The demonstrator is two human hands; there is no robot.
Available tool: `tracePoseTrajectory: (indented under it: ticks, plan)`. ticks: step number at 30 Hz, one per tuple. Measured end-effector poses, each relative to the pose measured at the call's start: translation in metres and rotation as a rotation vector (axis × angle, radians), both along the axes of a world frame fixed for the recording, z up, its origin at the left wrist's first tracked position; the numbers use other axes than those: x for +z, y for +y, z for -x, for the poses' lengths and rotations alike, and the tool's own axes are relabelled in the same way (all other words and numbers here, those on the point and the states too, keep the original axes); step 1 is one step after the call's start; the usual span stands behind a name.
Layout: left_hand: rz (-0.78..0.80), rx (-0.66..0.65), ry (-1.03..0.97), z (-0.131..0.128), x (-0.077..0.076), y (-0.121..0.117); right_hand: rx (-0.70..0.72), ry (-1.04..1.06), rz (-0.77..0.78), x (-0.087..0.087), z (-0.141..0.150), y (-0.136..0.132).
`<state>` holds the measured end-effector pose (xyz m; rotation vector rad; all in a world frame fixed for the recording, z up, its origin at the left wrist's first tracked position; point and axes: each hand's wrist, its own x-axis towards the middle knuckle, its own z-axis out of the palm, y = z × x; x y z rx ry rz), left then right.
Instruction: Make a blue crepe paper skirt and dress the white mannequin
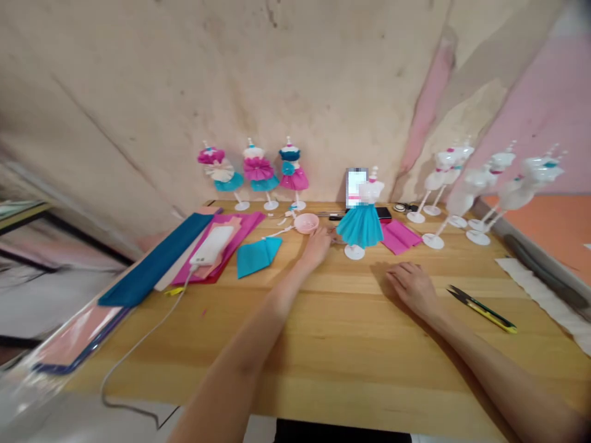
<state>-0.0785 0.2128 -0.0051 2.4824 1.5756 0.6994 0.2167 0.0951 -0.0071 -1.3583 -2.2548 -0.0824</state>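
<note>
My left hand [318, 242] reaches to the right side of a small pink bowl [306, 223]. Its fingers are drawn together beside a small dress form [361, 224] with a white top and a pleated turquoise paper skirt. Whatever sits at those fingertips is too small to make out. Palm down on the table, my right hand [410, 284] rests with loosely bent fingers and holds nothing. To its right lie yellow-handled thread snips [482, 309]. A folded magenta paper piece [401, 237] is behind the right hand, and a cut turquoise piece [258, 256] lies left of my left forearm.
Three dressed forms [261, 172] stand at the wall; several white forms [446, 169] stand at right. A phone [356, 187] leans behind the turquoise skirt. A white power bank [212, 246] with a trailing cable [138, 346] lies on coloured paper sheets [159, 258] on the wooden table [323, 351].
</note>
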Motion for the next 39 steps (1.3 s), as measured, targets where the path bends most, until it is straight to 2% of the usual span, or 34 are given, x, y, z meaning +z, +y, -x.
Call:
tracePoseTrajectory:
  ticks: [4,8,11,14,17,19,20,22,24,27,30,33,39]
  plan:
    - [-0.034,-0.039,-0.028,-0.003,-0.001,0.003,0.055,-0.039,-0.027,0.001,-0.002,-0.002]
    - [-0.074,-0.063,-0.051,0.008,0.013,-0.017,0.102,0.005,-0.075,-0.001,-0.007,0.002]
    - [-0.107,-0.089,-0.057,0.022,0.028,-0.053,0.142,0.056,-0.106,0.007,-0.003,-0.006]
    - [-0.105,-0.151,-0.033,0.024,0.041,-0.104,0.229,0.107,-0.162,0.023,0.015,-0.031]
    - [-0.154,-0.301,0.147,-0.001,0.052,-0.153,0.378,0.006,-0.217,0.039,0.038,-0.057]
    - [-0.254,-0.392,0.285,-0.023,0.059,-0.173,0.388,-0.044,-0.267,0.044,0.048,-0.067]
    - [-0.306,-0.384,0.318,-0.032,0.061,-0.178,0.362,-0.052,-0.273,0.045,0.051,-0.068]
    - [-0.367,-0.366,0.319,-0.043,0.061,-0.181,0.307,-0.08,-0.27,0.045,0.051,-0.068]
    - [-0.409,-0.355,0.237,-0.046,0.055,-0.178,0.284,-0.133,-0.27,0.046,0.046,-0.065]
    - [-0.416,-0.268,-0.06,-0.039,0.041,-0.171,0.267,-0.185,-0.305,0.049,0.038,-0.062]
    - [-0.32,-0.139,-0.307,-0.031,0.03,-0.163,0.27,-0.19,-0.361,0.049,0.033,-0.061]
    - [-0.271,-0.119,-0.337,-0.023,0.026,-0.158,0.329,-0.242,-0.396,0.046,0.033,-0.061]
    - [-0.367,-0.071,-0.287,-0.014,0.025,-0.153,0.378,-0.303,-0.441,0.042,0.036,-0.064]
